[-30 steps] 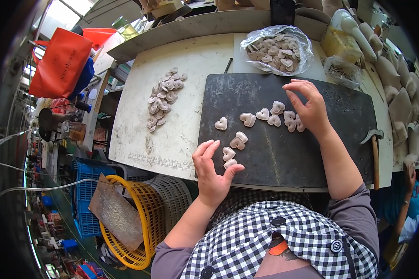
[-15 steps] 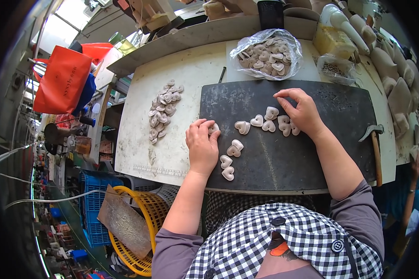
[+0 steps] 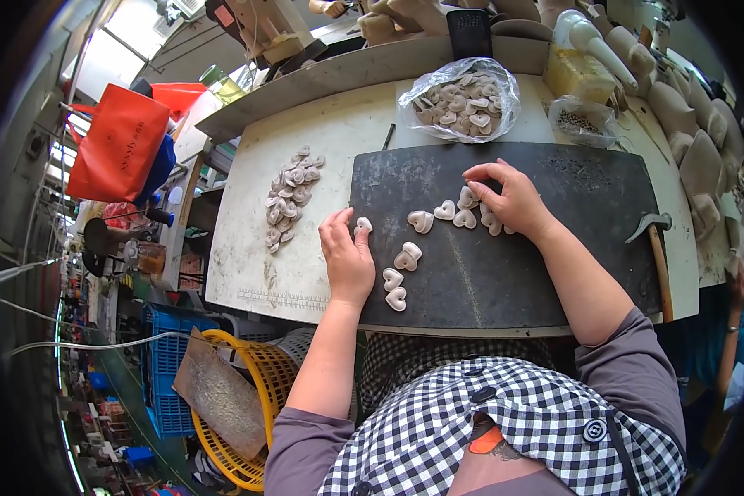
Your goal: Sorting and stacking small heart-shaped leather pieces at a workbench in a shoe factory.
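Black mat (image 3: pixel 488 273) has bare room beside hearts (image 3: pixel 465 218); left hand (image 3: pixel 347 258) at edge.

Matt hearts (image 3: pixel 421 221), glossy plastic bag (image 3: pixel 509 95)

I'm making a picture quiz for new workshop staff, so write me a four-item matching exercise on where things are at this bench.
Column one
1. Hammer
2. Heart pile
3. Clear plastic bag
4. Left hand

Column two
A. At a lone heart by the left edge of the black mat
B. Beyond the mat's far edge, filled with many hearts
C. Along the mat's right edge
D. On the white tabletop, left of the mat

Right pairs: 1-C, 2-D, 3-B, 4-A
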Available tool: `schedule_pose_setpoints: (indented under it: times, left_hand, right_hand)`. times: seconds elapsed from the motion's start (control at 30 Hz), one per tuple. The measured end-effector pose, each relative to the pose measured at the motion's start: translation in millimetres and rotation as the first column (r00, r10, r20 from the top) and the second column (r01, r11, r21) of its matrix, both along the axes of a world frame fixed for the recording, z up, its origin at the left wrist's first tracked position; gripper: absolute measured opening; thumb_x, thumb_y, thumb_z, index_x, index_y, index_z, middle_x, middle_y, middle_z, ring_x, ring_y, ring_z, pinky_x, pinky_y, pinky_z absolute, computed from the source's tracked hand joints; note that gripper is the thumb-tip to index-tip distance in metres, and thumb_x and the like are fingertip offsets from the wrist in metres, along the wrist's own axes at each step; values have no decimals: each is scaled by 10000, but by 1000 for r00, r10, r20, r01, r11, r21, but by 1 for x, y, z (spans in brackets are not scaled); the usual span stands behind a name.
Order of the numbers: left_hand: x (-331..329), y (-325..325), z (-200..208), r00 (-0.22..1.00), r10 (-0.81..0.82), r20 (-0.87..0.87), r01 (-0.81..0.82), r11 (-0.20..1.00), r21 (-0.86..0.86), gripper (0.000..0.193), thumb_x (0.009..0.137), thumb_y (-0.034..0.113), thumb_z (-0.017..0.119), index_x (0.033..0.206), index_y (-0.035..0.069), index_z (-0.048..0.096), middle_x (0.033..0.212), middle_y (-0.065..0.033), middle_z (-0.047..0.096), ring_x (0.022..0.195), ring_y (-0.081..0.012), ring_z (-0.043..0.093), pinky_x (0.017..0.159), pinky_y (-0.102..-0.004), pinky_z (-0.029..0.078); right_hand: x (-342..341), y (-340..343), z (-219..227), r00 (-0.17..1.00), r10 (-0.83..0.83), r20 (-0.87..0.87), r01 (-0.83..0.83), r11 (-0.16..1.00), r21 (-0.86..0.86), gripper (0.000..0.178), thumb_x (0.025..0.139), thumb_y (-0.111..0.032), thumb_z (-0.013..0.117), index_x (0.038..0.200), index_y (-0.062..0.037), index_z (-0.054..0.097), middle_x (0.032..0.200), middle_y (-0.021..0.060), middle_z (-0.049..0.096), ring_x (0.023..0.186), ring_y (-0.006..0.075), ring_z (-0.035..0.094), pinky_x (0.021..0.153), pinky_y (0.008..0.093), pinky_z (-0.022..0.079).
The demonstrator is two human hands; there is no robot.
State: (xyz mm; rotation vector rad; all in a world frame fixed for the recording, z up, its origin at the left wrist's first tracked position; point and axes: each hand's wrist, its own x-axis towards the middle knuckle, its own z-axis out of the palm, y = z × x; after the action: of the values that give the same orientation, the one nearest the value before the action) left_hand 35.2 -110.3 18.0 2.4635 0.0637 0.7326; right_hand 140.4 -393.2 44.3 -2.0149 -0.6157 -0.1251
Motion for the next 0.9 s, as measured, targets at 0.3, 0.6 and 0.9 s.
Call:
schedule_pose_setpoints:
  times: [0.3, 0.6, 0.9]
  left_hand:
    - [-1, 2, -1, 1000, -14, 9, 15, 992, -129, 328, 962, 72, 556, 1277, 23, 479, 1262, -174, 447, 1051, -298, 552, 928, -405, 485]
    - [-2, 4, 0, 1000, -11, 16, 14, 987, -162, 326, 968, 60, 542, 1285, 20, 476, 1264, -170, 441, 1046, -287, 566, 910, -394, 500]
    - [-2, 4, 0, 1000, -7, 7, 7, 987, -159, 318, 975, 72, 540, 1283, 19, 481, 1260, -168, 443, 1048, -282, 566, 915, -392, 495]
  right_hand:
    - [-5, 3, 0, 999, 39, 25, -39, 999, 0, 193, 899, -181, 654, 1041, -52, 678, 1019, 99, 699, 968, 267, 652, 1155, 463, 292]
    - [-9, 8, -2, 997, 74, 36, -74, 997, -4, 203, 888, -166, 666, 1059, -57, 674, 1020, 109, 679, 1042, 290, 628, 1154, 449, 296]
    - [-12, 9, 3, 980, 190, -52, -196, 967, -161, 371, 984, -183, 546, 1347, -107, 559, 1278, 91, 641, 1334, 280, 473, 1198, 426, 208]
